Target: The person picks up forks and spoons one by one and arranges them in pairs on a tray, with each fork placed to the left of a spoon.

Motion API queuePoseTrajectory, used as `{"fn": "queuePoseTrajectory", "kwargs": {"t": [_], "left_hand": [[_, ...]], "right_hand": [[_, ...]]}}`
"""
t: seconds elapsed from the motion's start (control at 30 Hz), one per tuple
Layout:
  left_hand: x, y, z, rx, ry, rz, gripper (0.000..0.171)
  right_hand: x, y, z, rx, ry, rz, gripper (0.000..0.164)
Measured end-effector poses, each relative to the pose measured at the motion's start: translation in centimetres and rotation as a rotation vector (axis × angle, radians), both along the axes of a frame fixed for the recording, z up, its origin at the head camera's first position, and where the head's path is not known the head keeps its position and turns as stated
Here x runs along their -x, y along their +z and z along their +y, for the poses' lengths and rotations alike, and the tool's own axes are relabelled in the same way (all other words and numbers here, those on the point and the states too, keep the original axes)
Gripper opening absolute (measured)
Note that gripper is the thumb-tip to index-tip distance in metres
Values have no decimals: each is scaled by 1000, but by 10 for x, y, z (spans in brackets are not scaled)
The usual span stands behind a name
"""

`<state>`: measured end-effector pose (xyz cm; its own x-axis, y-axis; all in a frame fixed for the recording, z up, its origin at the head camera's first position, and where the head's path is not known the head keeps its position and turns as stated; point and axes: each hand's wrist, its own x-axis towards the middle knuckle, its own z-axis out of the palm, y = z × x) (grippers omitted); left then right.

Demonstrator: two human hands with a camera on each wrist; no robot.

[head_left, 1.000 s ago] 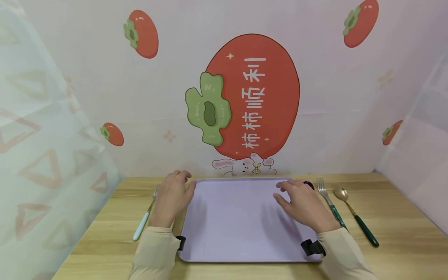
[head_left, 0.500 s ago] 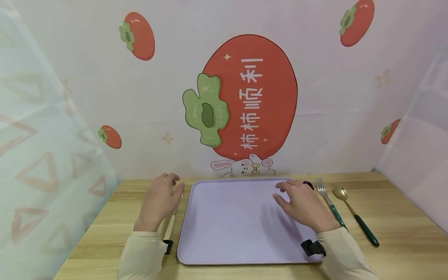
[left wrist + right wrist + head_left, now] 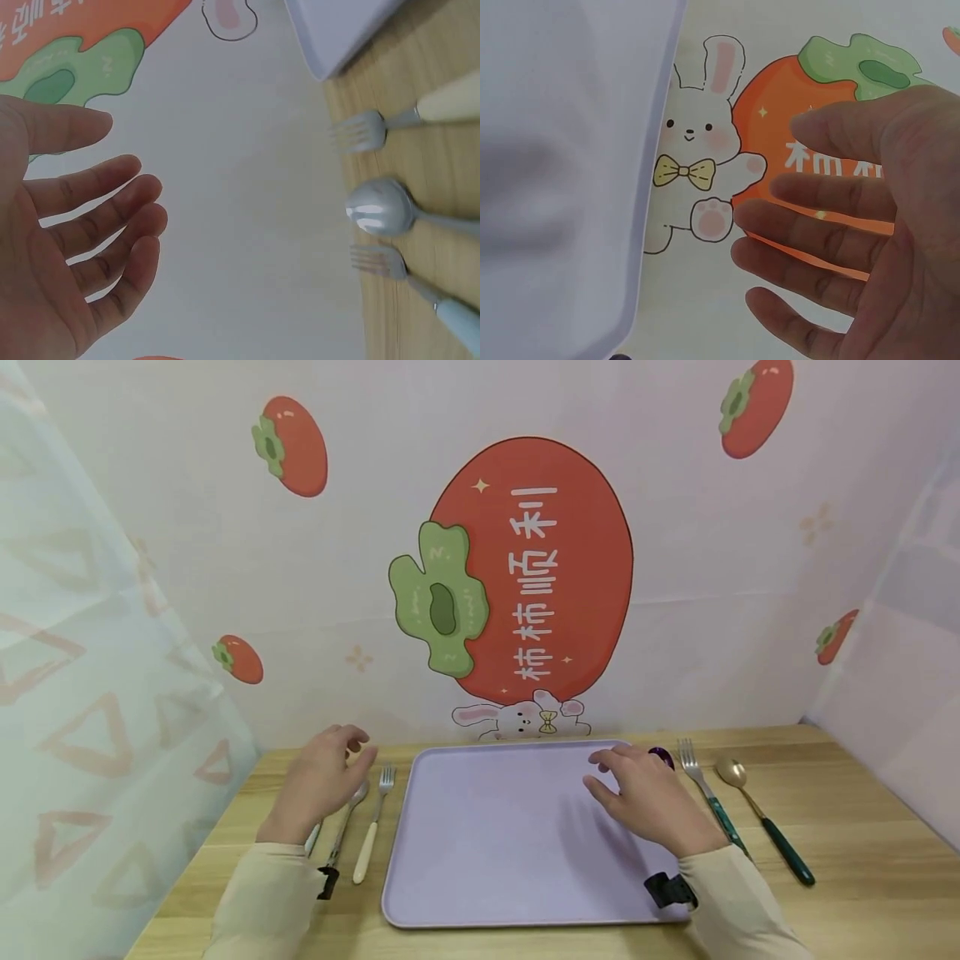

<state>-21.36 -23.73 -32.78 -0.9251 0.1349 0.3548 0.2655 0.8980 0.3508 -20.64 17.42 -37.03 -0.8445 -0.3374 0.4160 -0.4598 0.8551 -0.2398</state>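
My left hand [image 3: 318,781] hovers with loosely bent fingers over the cutlery left of the lavender tray [image 3: 495,835], holding nothing. Beneath and beside it lie a cream-handled fork [image 3: 372,835], a spoon [image 3: 379,207] and a fork with a pale blue handle [image 3: 457,322]. In the head view the hand and wrist cover much of the spoon and the blue-handled fork. Over the tray's right side, my right hand [image 3: 648,797] hangs with fingers spread and slightly bent, nothing in its grasp. Its shadow falls on the tray surface.
To the right of the tray lie a fork with a green handle [image 3: 712,793] and a spoon with a dark green handle [image 3: 783,847]. A purple rounded piece [image 3: 662,757] peeks out behind the right hand. A printed cloth backdrop [image 3: 360,568] rises behind the wooden table [image 3: 847,827].
My left hand has moved left, away from the tray's edge, uncovering the cream-handled fork and part of the spoon while hiding the blue-handled fork. The right hand has stayed in place.
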Motion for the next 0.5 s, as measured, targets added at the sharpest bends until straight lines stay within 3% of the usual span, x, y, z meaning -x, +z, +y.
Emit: {"fn": "queuePoseTrajectory", "kwargs": {"t": [0.5], "left_hand": [[1,-4,-34,125,9,-81,30]], "right_hand": [[-1,0,0,21,10,-3,27]]}}
